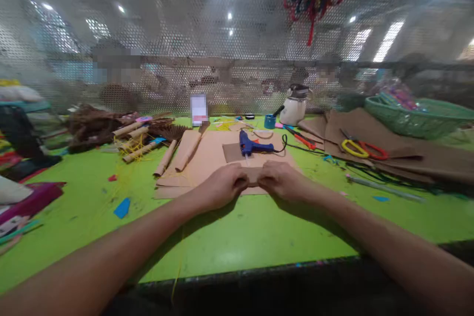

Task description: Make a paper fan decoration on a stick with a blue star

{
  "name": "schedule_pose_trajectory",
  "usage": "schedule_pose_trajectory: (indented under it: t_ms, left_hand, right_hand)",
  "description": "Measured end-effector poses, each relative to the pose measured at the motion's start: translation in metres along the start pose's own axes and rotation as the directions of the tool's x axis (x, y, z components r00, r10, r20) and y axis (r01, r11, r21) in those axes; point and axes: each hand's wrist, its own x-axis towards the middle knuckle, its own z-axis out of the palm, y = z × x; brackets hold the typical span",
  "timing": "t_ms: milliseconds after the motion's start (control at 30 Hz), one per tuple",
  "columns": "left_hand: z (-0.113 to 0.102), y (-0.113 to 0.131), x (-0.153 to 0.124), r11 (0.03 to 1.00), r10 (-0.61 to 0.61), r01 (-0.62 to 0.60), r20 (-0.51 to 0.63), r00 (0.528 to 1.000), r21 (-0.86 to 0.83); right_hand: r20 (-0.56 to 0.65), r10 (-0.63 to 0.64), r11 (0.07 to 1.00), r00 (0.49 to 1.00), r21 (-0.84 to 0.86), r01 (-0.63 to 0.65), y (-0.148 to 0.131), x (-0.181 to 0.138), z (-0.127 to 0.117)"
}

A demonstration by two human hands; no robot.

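Note:
My left hand (222, 185) and my right hand (283, 180) rest side by side on the green table, both with fingers curled round a small piece of brown cardboard (255, 175) held between them. The piece lies over larger cardboard sheets (207, 158). A blue glue gun (252, 146) lies on the sheets just beyond my hands, its black cord trailing right.
Rolled cardboard tubes (177, 154) and brown fibre bundles (96, 126) lie at the left. Yellow and red scissors (357, 149) rest on brown sheets at the right, next to a green basket (418, 118). A white kettle (294, 106) and blue cup (270, 121) stand behind. A perforated screen backs the table.

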Motion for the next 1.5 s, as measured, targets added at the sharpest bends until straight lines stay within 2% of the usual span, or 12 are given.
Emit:
schedule_pose_trajectory:
  t_ms: [167,300,567,867,1100,1500]
  left_hand:
    - [0.003,-0.005,0.001,0.997,-0.063,0.063,0.008,0.998,-0.054]
    - [0.003,-0.010,0.004,0.992,-0.090,0.093,0.035,0.995,-0.091]
    - [-0.002,-0.013,0.008,0.986,-0.103,0.112,0.084,0.991,-0.120]
    - [-0.001,-0.013,0.008,0.964,-0.050,0.076,0.106,0.993,-0.255]
    - [-0.001,-0.015,0.007,0.959,-0.037,0.066,0.109,0.993,-0.277]
    - [0.003,-0.014,0.006,0.948,-0.013,0.034,0.068,0.998,-0.315]
  right_hand:
    - [0.036,0.136,0.980,0.990,0.145,-0.140,-0.002,0.000,-0.007]
    - [0.074,0.159,0.968,0.985,0.182,-0.170,0.001,0.003,-0.008]
    - [0.145,0.109,0.967,0.983,0.215,-0.139,0.012,0.009,-0.006]
    - [0.165,0.021,0.956,0.986,0.287,-0.069,0.015,0.010,-0.007]
    - [0.127,-0.021,0.938,0.992,0.344,-0.025,0.021,0.008,-0.004]
    - [0.016,-0.086,0.956,0.996,0.283,0.078,0.026,0.005,0.004]
